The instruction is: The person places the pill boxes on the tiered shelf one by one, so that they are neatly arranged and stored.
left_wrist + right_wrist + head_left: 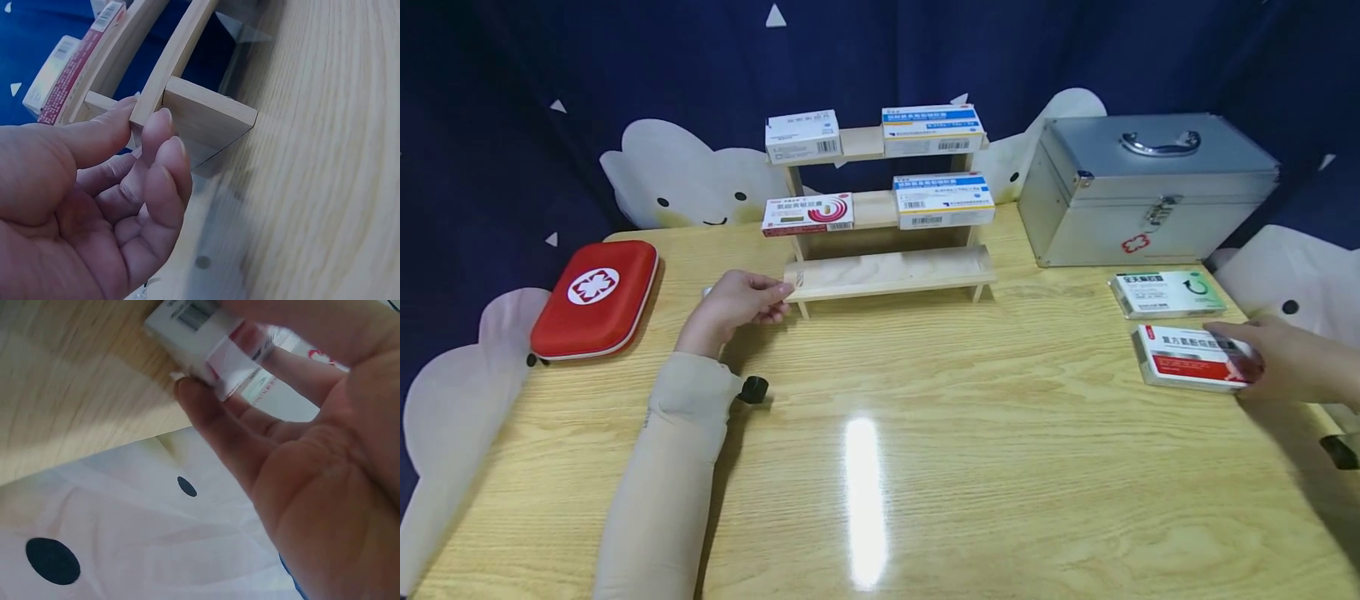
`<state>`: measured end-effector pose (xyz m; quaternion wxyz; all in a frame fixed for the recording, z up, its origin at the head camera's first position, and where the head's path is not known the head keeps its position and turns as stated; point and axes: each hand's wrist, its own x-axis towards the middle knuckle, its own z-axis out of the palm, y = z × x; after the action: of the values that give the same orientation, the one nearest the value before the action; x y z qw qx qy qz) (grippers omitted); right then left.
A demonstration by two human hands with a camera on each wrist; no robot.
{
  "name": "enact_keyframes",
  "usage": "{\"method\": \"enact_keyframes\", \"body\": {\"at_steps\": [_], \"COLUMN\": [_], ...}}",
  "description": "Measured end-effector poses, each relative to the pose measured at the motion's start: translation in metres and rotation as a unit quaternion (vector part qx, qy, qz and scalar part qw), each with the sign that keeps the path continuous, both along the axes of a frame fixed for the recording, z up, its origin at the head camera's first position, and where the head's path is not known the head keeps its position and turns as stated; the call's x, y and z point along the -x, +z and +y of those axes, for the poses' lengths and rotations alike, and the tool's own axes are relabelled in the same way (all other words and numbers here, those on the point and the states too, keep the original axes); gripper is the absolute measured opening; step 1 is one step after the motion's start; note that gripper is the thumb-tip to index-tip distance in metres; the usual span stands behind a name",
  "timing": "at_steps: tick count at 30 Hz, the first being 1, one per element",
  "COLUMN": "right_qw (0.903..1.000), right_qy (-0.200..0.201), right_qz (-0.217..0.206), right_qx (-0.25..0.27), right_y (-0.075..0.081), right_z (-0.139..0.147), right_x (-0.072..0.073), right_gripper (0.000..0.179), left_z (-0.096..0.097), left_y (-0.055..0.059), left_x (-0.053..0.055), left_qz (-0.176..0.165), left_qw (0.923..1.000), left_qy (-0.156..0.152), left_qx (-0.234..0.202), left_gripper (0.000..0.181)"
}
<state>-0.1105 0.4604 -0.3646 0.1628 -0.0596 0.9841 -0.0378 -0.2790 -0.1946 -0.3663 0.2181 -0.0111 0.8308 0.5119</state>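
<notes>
My left hand (pixel 743 302) pinches the left end of the lowest step of a wooden tiered display rack (pixel 891 273). In the left wrist view, the thumb lies on top of the step's edge and the fingertips (pixel 164 119) curl up from beneath. At the right of the table, my right hand (pixel 1292 358) grips the right end of a white-and-red medicine box (pixel 1187 358). The right wrist view shows thumb and fingers on opposite sides of that box (pixel 187 331). A white-and-green medicine box (pixel 1168 293) lies just behind it.
On the rack's upper steps stand a white box (pixel 802 136), a red-and-white capsule box (pixel 808 214) and two blue-and-white boxes (pixel 932 131). A silver metal case (pixel 1150 192) stands at the back right. A red zip case (pixel 597 300) lies at the left on the wooden table (pixel 1000 467).
</notes>
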Motion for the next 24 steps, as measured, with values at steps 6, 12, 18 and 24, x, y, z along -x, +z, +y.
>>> {"method": "enact_keyframes", "body": {"at_steps": [6, 12, 18, 24], "right_qw": [0.9981, 0.9908, 0.9819, 0.9643], "right_qy": [0.0, -0.034, -0.004, 0.058], "right_qz": [0.052, 0.106, 0.164, 0.206], "right_qx": [0.032, 0.077, 0.094, 0.156], "right_y": [0.004, 0.016, 0.034, 0.047], "right_z": [-0.01, -0.037, -0.083, -0.138], "right_x": [-0.011, -0.015, -0.006, 0.012], "right_gripper": [0.092, 0.094, 0.096, 0.092], "left_z": [-0.003, -0.003, -0.003, -0.006], "left_y": [0.0, 0.002, 0.001, -0.002], "left_x": [0.001, 0.0, 0.0, 0.001], "left_qz": [-0.002, -0.012, -0.016, -0.02], "left_qw": [0.9999, 0.9996, 0.9993, 0.9986], "left_qy": [-0.011, -0.012, -0.01, -0.008], "left_qx": [-0.013, -0.021, -0.031, -0.049], "left_gripper": [0.04, 0.039, 0.038, 0.036]}}
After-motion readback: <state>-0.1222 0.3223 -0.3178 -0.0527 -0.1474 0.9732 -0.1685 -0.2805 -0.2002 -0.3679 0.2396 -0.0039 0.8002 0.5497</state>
